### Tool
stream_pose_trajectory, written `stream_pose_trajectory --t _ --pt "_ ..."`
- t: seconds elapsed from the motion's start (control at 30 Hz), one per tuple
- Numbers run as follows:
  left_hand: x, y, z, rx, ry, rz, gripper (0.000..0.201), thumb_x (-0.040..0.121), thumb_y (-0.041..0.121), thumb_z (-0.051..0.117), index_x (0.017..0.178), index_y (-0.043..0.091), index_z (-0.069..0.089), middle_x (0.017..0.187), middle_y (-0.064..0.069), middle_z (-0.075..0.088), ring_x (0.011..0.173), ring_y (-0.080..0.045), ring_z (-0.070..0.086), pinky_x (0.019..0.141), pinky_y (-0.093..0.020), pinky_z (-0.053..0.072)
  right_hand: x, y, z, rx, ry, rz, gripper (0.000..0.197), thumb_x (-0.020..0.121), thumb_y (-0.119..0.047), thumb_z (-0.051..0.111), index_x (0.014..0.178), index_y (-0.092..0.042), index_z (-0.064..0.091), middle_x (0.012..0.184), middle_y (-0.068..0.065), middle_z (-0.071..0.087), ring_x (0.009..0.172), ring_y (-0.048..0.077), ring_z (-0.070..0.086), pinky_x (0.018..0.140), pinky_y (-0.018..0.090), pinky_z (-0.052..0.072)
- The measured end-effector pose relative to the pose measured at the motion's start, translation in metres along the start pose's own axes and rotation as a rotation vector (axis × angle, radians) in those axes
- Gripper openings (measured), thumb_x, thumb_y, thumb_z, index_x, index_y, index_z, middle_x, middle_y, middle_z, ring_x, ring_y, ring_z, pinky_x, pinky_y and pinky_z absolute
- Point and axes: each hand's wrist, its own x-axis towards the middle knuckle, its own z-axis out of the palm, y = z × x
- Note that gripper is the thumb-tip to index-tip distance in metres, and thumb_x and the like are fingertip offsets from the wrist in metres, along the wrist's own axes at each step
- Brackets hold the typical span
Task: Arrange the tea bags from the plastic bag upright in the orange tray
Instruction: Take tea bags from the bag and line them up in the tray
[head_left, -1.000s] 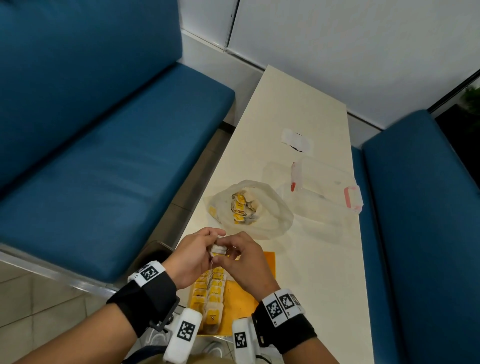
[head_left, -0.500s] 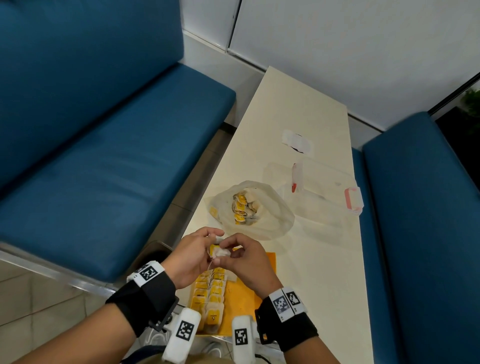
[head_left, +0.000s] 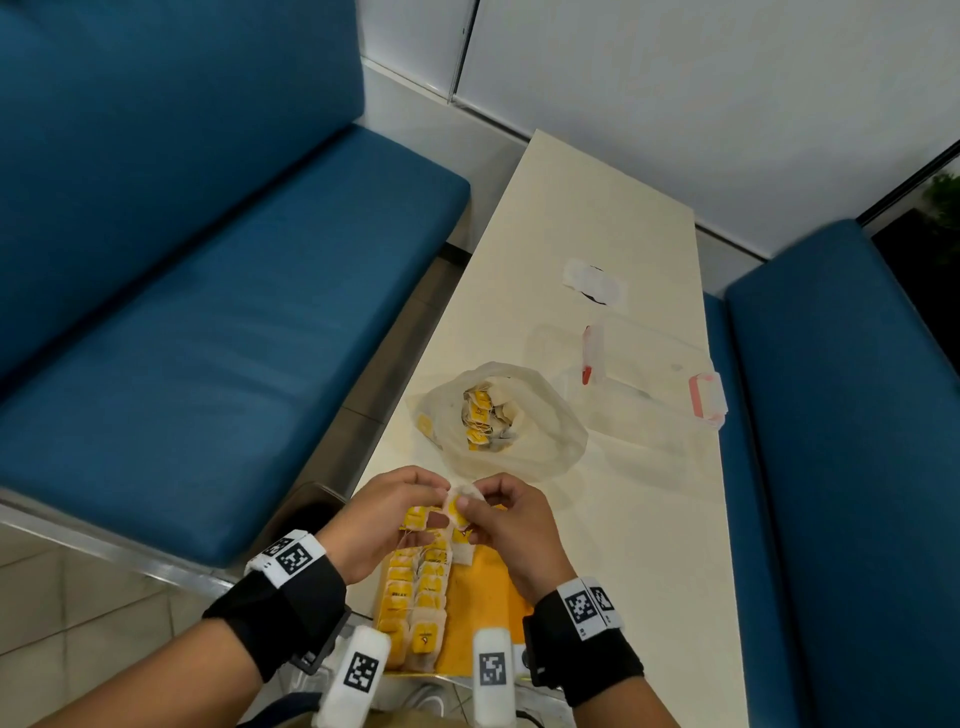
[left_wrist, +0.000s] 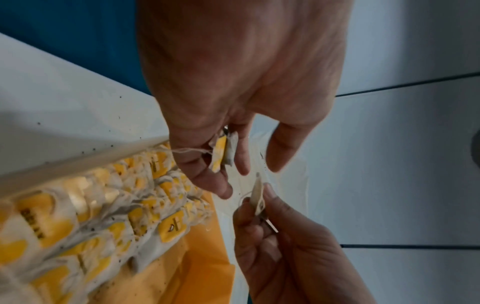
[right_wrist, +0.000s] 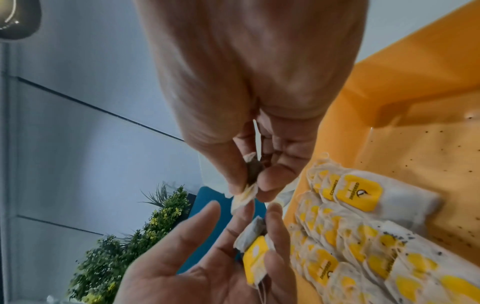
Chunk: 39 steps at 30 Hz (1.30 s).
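Left hand (head_left: 384, 512) pinches one tea bag (right_wrist: 255, 250) with a yellow tag; right hand (head_left: 506, 525) pinches a second bag (left_wrist: 257, 197). Both hover over the orange tray (head_left: 485, 597), where rows read "INSPIRED", "CONNECT". Plastic bag (head_left: 545, 441) lies at 12 o'clock.

2 blue benches (head_left: 218, 332), cream table (head_left: 597, 218) between, white panelled wall (head_left: 675, 78), tiled floor (head_left: 78, 623)

The head camera looks steeply down on the table (head_left: 597, 218). Both wrist cameras sit close, sharing the tray (left_wrist: 207, 273) of tea bags (right_wrist: 358, 193)
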Motion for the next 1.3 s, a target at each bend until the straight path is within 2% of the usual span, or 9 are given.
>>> stream_pose_trajectory --t 0.13,0.3,0.43,0.57,0.73,0.83,0.93,1.03,1.3 --pt "-0.002 -0.004 0.004 0.258 -0.050 0.043 0.024 0.087 0.025 0.081 0.102 0.008 0.073 0.091 -0.011 0.075 0.082 -0.017 0.072 0.067 -0.030 0.054 0.002 0.000 -0.002 0.086 0.058 0.009 0.014 0.087 -0.009 0.076 0.094 -0.001 0.067 0.084 0.020 0.069 0.063 0.024 0.067 0.055 0.031 0.055" --pt "0.002 -0.004 0.009 0.407 0.143 0.224 0.009 0.088 0.023 0.078 0.089 0.015 0.075 0.075 -0.001 0.072 0.065 -0.011 0.070 0.054 -0.024 0.050 0.000 0.000 -0.001 0.135 0.041 0.055 0.016 0.093 -0.012 0.069 0.105 -0.004 0.062 0.090 0.024 0.073 0.066 0.027 0.072 0.056 0.031 0.056" --pt "0.003 0.004 0.004 0.607 0.185 0.376 0.006 0.091 0.027 0.075 0.085 0.028 0.074 0.070 0.014 0.072 0.064 -0.003 0.068 0.057 -0.018 0.049 -0.002 0.004 -0.009 -0.177 0.051 0.010 0.028 0.091 -0.011 0.063 0.118 -0.019 0.061 0.106 0.003 0.071 0.084 0.014 0.072 0.069 0.025 0.058" --pt "0.005 0.008 -0.001 0.891 0.159 0.455 0.005 0.091 0.036 0.073 0.087 0.039 0.071 0.085 0.019 0.070 0.080 0.003 0.064 0.063 -0.013 0.044 -0.008 0.003 -0.018 -0.477 0.051 -0.368 0.044 0.084 -0.017 0.073 0.123 -0.034 0.062 0.120 -0.022 0.054 0.095 0.000 0.058 0.078 0.007 0.046" --pt "0.001 0.013 0.009 1.034 0.051 0.532 0.006 0.091 0.042 0.070 0.092 0.037 0.073 0.091 0.019 0.067 0.086 0.001 0.062 0.069 -0.016 0.049 -0.011 -0.005 -0.016 -0.434 -0.011 -0.376 0.013 0.082 -0.023 0.079 0.092 -0.024 0.072 0.096 -0.011 0.067 0.082 0.006 0.063 0.068 0.012 0.046" --pt "0.004 0.011 0.007 0.986 0.050 0.545 0.012 0.089 0.047 0.073 0.093 0.036 0.073 0.091 0.020 0.067 0.089 0.005 0.062 0.068 -0.010 0.047 -0.009 -0.005 -0.020 -0.344 0.002 -0.324 0.011 0.080 -0.019 0.081 0.081 -0.020 0.070 0.082 -0.004 0.070 0.075 0.006 0.064 0.067 0.015 0.048" --pt "0.007 0.008 0.003 0.935 -0.004 0.533 0.014 0.085 0.046 0.078 0.095 0.037 0.075 0.092 0.018 0.068 0.090 0.002 0.062 0.070 -0.013 0.050 -0.009 -0.006 -0.026 -0.151 -0.053 -0.272 0.007 0.083 -0.001 0.076 0.084 -0.004 0.069 0.070 0.002 0.070 0.064 0.010 0.066 0.064 0.021 0.052" --pt "0.010 0.006 0.002 0.912 0.016 0.514 0.011 0.085 0.042 0.079 0.079 0.041 0.070 0.085 0.013 0.067 0.084 -0.001 0.062 0.069 -0.018 0.048 -0.009 -0.008 -0.028 -0.008 -0.077 -0.239 0.008 0.084 0.008 0.071 0.088 0.010 0.064 0.063 0.000 0.067 0.056 0.008 0.063 0.054 0.018 0.048" --pt "0.009 0.002 -0.006 0.861 0.092 0.445 0.005 0.087 0.043 0.077 0.090 0.039 0.075 0.092 0.022 0.071 0.091 0.006 0.062 0.070 -0.010 0.044 -0.006 -0.001 -0.032 -0.036 -0.040 -0.135 0.007 0.085 0.003 0.072 0.086 0.004 0.066 0.067 0.015 0.066 0.055 0.014 0.060 0.052 0.020 0.044"
